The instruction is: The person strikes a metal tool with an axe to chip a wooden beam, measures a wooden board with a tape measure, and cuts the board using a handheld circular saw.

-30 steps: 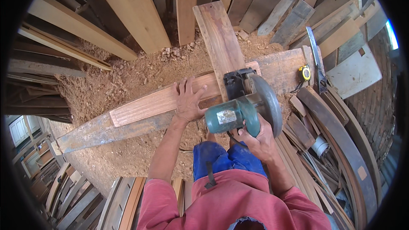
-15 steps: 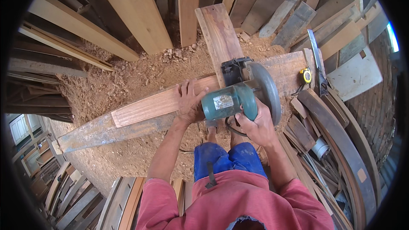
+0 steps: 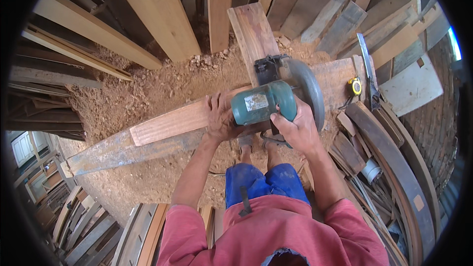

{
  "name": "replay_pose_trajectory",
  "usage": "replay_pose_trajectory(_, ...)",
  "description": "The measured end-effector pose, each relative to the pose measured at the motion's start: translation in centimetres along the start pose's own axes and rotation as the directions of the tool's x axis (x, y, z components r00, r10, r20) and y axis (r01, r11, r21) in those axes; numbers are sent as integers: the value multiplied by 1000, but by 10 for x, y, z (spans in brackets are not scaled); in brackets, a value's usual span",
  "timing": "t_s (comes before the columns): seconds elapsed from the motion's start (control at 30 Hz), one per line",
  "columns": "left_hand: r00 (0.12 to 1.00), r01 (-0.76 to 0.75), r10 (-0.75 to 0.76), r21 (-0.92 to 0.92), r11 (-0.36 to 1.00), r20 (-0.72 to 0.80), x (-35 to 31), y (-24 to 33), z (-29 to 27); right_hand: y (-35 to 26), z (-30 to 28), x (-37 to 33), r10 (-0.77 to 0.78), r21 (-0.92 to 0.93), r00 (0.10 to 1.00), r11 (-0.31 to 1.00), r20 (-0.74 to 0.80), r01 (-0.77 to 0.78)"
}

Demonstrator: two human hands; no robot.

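Note:
My right hand [image 3: 299,125] is wrapped round the rear handle of a teal circular saw [image 3: 278,91] with a grey round blade guard. The saw sits where a reddish plank [image 3: 170,121] meets a second board [image 3: 256,32] that points away from me; its body hides the joint and the blade. My left hand [image 3: 220,118] grips the reddish plank just left of the motor, fingers over its far edge and thumb partly hidden. Under the plank runs a long worn beam [image 3: 113,156].
On the beam's right end lie a yellow tape measure [image 3: 354,86] and a metal square [image 3: 365,56]. Boards [image 3: 157,15] lean along the far side. Curved timbers and offcuts [image 3: 389,167] are piled at right. Sawdust [image 3: 148,98] covers the ground.
The saw and my right hand have shifted slightly away from me. My left hand keeps its place on the plank, its thumb drawn in a little.

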State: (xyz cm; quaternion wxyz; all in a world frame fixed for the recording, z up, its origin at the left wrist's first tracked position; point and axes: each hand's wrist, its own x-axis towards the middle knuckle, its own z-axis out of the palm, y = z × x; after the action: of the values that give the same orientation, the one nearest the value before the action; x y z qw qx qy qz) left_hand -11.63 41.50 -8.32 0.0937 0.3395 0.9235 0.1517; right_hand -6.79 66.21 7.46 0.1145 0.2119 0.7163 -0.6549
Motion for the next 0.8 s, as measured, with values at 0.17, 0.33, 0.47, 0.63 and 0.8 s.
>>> replay_pose_trajectory(0.17, 988, -50, 36, -89, 995, -149, 2, 1, 6, -1, 0, 9, -34, -18, 999, 999, -38, 34)
replay_pose_trajectory(0.33, 991, -48, 42, -45, 998, -124, -2, -4, 9, -3, 2, 17, -26, -14, 999, 1000, -32, 26)
replay_pose_trajectory(0.47, 998, -23, 21, -34, 999, -52, -1, -2, 6, -1, 2, 25, -27, 9, 999, 1000, -34, 27)
replay_pose_trajectory(0.63, 998, -20, 15, -81, 996, -64, -2, -3, 6, -9, 3, 35, -53, -54, 997, 997, -56, 50)
replay_pose_trajectory(0.8, 996, -45, 39, -79, 996, -85, -6, -8, 9, -22, 5, 64, -122, -135, 990, 985, -77, 111)
